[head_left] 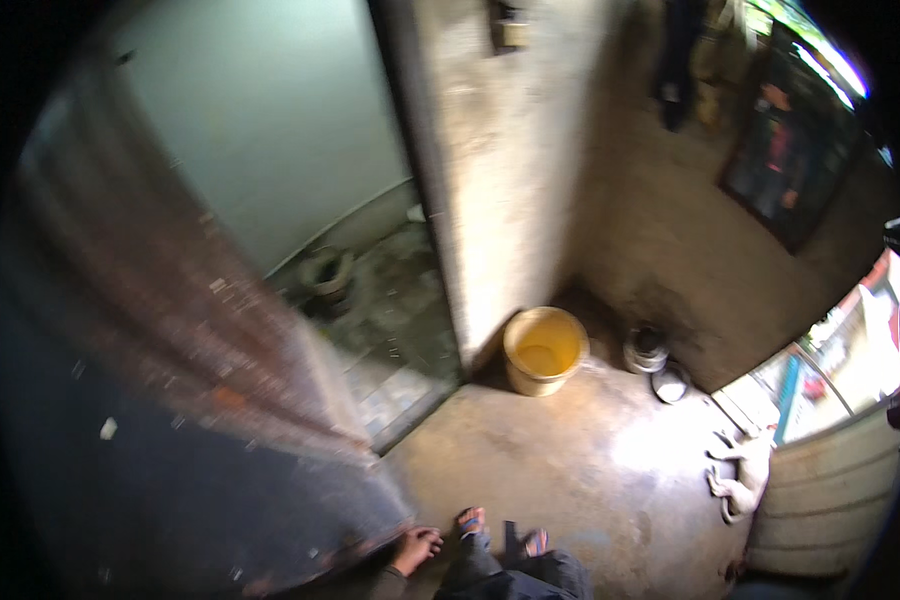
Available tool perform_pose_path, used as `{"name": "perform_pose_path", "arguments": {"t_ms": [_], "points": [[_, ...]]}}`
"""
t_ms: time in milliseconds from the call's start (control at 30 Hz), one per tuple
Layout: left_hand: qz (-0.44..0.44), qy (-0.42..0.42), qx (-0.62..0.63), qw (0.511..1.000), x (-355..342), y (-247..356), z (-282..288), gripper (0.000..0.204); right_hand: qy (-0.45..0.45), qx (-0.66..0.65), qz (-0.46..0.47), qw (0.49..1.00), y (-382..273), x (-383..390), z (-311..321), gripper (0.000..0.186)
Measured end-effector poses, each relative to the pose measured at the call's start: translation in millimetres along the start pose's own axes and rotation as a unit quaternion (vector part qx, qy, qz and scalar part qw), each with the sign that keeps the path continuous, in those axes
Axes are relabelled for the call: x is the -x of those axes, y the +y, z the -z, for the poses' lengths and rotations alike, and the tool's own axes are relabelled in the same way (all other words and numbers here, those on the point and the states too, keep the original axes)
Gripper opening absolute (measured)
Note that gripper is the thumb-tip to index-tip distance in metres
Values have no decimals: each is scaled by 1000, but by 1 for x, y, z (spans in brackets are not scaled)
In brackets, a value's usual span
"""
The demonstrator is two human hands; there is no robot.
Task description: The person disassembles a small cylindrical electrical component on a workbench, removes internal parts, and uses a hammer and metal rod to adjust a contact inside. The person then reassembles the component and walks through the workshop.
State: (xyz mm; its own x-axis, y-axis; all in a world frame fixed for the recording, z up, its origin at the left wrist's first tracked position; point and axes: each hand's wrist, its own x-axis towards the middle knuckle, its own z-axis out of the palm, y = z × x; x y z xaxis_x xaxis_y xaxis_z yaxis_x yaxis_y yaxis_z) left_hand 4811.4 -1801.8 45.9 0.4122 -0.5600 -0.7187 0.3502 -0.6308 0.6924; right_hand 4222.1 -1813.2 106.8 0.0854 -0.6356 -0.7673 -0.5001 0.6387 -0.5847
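Note:
My left hand [417,550] is low in the view, beside the edge of a dark panel [300,500], which looks like a door leaf. Its fingers are loosely bent and slightly apart, with nothing visible in them. Whether it touches the panel's edge I cannot tell. To its right are my feet in sandals [472,520] and my dark trousers [530,582]. My right hand is out of view.
Ahead, a yellow bucket [546,352] stands by the wall corner. Metal pots [646,350] and a round dish [671,382] sit right of it. A pale animal [742,474] lies near the bright doorway. Beyond the left opening, a round vessel [326,272] rests on wet floor.

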Motion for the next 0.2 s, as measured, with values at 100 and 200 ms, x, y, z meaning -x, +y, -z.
{"name": "perform_pose_path", "arguments": {"t_ms": [100, 200], "points": [[-20, -23, -10, 1000, -65, 102, -37, 21, 69, -58, -80, 993, -33, -49, -7, 25], [0, -45, -107, 993, -137, 180, -105, 20, 109, -258, -156, 947, -101, -111, 6, 31]]}}
